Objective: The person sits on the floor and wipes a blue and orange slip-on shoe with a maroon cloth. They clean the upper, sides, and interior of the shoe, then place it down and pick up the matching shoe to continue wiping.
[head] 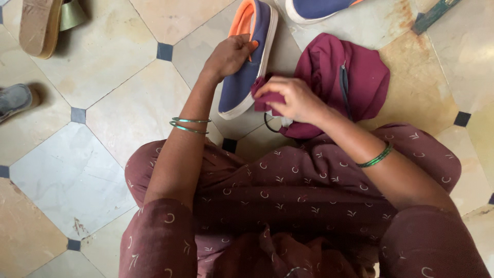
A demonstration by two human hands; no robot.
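**shoe_scrubber:** Mid-job update. My left hand [230,54] is gripping the navy-blue canvas slip-on shoe with the orange lining and white rubber sole [246,67], fingers curled over the edge of the opening, and it's holding it tipped up on its side on the pale stone-tiled floor with small dark diamond insets [103,56]. My right hand [290,98] is closed round a bunched-up corner of the maroon cloth [265,98], and it's pressing that wad against the shoe's lower side, right by the white sole edge.

**tile_lurker:** So how far are you getting? Halfway?

**shoe_scrubber:** Hard to call. I'm guessing this first shoe is only partly wiped, since the cloth is working just one spot near the sole and I'm not seeing the other side from here. The matching second blue slip-on shoe [316,9] is sitting at the top, just beyond, with nobody touching it, so I'm counting that one as still to do.

**tile_lurker:** And what's the big maroon heap?

**shoe_scrubber:** That's the crumpled maroon garment with a grey zip [355,77], lying on the floor just to the right of the shoe and touching my knee. The bit I'm holding looks like part of it, though I can't say for sure. There's also a tan flat sandal [38,25] lying well off at the top left, and a grey shoe toe [14,99] poking in at the left edge. Neither is anywhere near my hands.
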